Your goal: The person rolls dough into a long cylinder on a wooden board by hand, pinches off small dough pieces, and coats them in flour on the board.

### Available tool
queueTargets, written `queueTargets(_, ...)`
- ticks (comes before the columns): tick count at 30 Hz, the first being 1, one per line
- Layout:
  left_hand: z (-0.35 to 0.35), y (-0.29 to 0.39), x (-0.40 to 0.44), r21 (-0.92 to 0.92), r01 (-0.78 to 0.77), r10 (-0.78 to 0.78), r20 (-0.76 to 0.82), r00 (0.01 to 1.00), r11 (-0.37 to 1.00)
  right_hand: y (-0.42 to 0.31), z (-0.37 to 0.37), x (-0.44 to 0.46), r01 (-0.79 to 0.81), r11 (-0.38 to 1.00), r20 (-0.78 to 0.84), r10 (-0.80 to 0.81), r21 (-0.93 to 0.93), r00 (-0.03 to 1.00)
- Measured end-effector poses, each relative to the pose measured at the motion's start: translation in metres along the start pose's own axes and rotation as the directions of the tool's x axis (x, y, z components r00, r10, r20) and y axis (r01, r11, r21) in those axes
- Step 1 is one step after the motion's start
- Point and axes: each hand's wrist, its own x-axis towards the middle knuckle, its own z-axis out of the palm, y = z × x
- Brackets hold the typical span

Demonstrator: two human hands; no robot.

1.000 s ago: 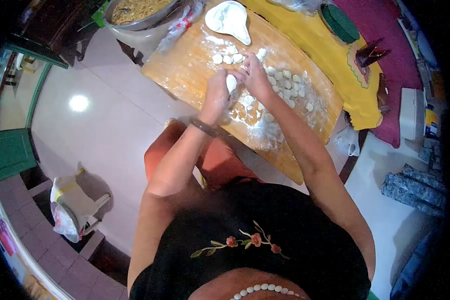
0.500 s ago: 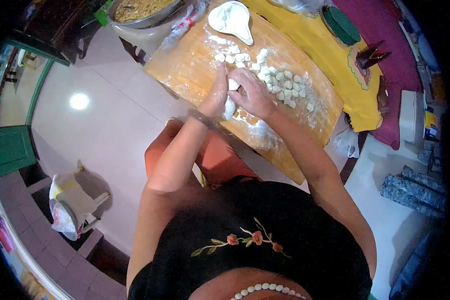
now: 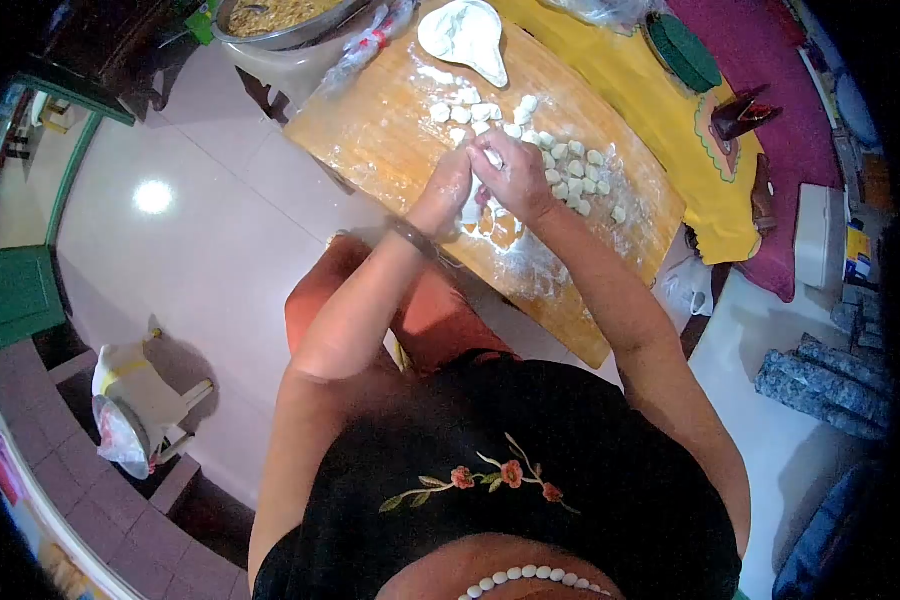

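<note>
Over the floured wooden board (image 3: 370,130), my two hands meet around a white roll of dough (image 3: 471,208). My left hand (image 3: 447,190) is wrapped about its left side, a bracelet on the wrist. On the other side, the fingers of my right hand (image 3: 516,178) curl in and pinch the upper part of the dough. The fingertips partly hide one another. Just beyond and to the right of my hands lie several small dough pieces (image 3: 575,170), scattered on the board. Loose flour (image 3: 530,268) covers the wood near my right wrist.
A bowl of white flour (image 3: 462,38) stands at the board's far edge. At the upper left, a metal basin of filling (image 3: 280,38) sits on a stool beside a plastic bag (image 3: 375,45). A yellow cloth (image 3: 610,75) runs along the right. A white stool (image 3: 150,395) stands on the floor.
My hands have drawn closer together at the top of the dough roll and shifted slightly right. The right fingers have closed in more against the left hand.
</note>
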Motion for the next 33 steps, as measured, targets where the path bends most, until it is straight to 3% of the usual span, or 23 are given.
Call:
queueTargets(4,0.011,0.003,-0.010,0.178,-0.110,0.130,-0.105,0.986,0.978,0.000,0.007,0.001,0.066,0.998,-0.131,-0.065,0.002,0.989)
queueTargets(6,0.012,0.004,-0.011,0.313,-0.178,0.222,-0.109,0.969,0.933,-0.002,0.004,0.000,0.112,0.990,-0.176,-0.127,-0.091,0.976)
queueTargets(8,0.009,-0.007,-0.005,0.453,-0.257,0.327,-0.082,0.942,0.854,0.007,0.001,0.004,0.038,0.980,-0.165,-0.071,-0.196,0.984)
queueTargets(9,0.014,-0.009,-0.006,0.607,-0.379,0.458,0.027,0.889,0.699,0.016,-0.002,0.005,-0.003,0.969,-0.164,-0.039,-0.248,0.986)
queueTargets(11,0.030,-0.010,-0.008,0.781,-0.567,0.605,0.325,0.727,0.262,0.056,-0.009,0.016,-0.098,0.894,-0.133,0.043,-0.437,0.990)
queueTargets(12,0.031,0.000,-0.010,0.797,-0.492,0.582,0.227,0.781,0.350,0.055,-0.011,0.019,-0.148,0.841,-0.133,0.092,-0.521,0.987)
queueTargets(13,0.033,0.010,-0.013,0.800,-0.413,0.552,0.126,0.824,0.435,0.051,-0.009,0.025,-0.130,0.882,-0.163,0.061,-0.453,0.985)
queueTargets(14,0.019,0.017,-0.010,0.820,-0.353,0.606,0.010,0.795,0.450,0.046,-0.002,0.031,-0.092,0.920,-0.184,0.023,-0.380,0.983)
queueTargets(15,0.019,0.024,-0.016,0.569,-0.238,0.404,-0.184,0.896,0.787,0.040,0.001,0.022,-0.097,0.947,-0.215,0.031,-0.305,0.976)
queueTargets(16,0.019,0.030,-0.021,0.202,-0.096,0.165,-0.361,0.918,0.975,0.055,0.009,0.019,-0.086,0.960,-0.190,0.036,-0.265,0.981)
queueTargets(17,0.008,0.035,-0.019,0.186,-0.038,0.093,-0.300,0.949,0.982,0.065,0.013,0.018,-0.073,0.969,-0.168,0.034,-0.234,0.985)
queueTargets(19,0.015,0.040,-0.021,-0.191,-0.127,0.058,-0.331,0.942,0.973,0.067,0.021,0.019,-0.035,0.987,-0.112,0.017,-0.157,0.994)
queueTargets(20,0.013,0.037,-0.024,-0.222,-0.101,0.021,-0.336,0.942,0.970,0.067,0.021,0.015,-0.083,0.990,-0.125,0.068,-0.117,0.990)
queueTargets(24,0.009,0.033,-0.016,-0.325,-0.061,-0.044,-0.308,0.950,0.944,0.043,0.004,0.002,-0.015,0.974,-0.250,-0.043,-0.227,0.967)
queueTargets(26,0.022,0.034,-0.014,-0.317,-0.019,-0.076,-0.287,0.955,0.948,0.028,0.001,-0.008,0.072,0.996,-0.199,-0.062,0.045,0.978)
queueTargets(27,0.016,0.023,-0.009,-0.287,0.014,-0.070,-0.188,0.980,0.958,0.017,0.002,-0.012,0.112,0.976,-0.173,-0.079,0.186,0.982)
queueTargets(28,0.009,0.013,-0.007,-0.253,0.044,-0.068,-0.087,0.994,0.966,-0.001,-0.001,-0.019,-0.035,0.928,-0.007,0.040,0.372,0.999)
queueTargets(30,0.008,0.003,-0.010,-0.290,0.038,-0.013,0.088,0.996,0.956,-0.007,-0.005,-0.017,0.140,0.988,0.051,-0.143,0.060,0.988)
queueTargets(31,0.011,0.004,-0.015,-0.303,0.053,-0.032,0.076,0.997,0.951,-0.008,-0.006,-0.017,0.234,0.968,0.100,-0.225,-0.094,0.969)
queueTargets(32,0.014,0.007,-0.020,-0.317,0.064,-0.047,0.061,0.997,0.946,-0.008,-0.008,-0.016,0.181,0.979,0.131,-0.167,-0.099,0.977)
queueTargets(33,0.014,0.008,-0.020,-0.324,0.054,-0.046,0.034,0.998,0.944,-0.006,-0.009,-0.015,0.224,0.969,0.111,-0.213,-0.100,0.971)
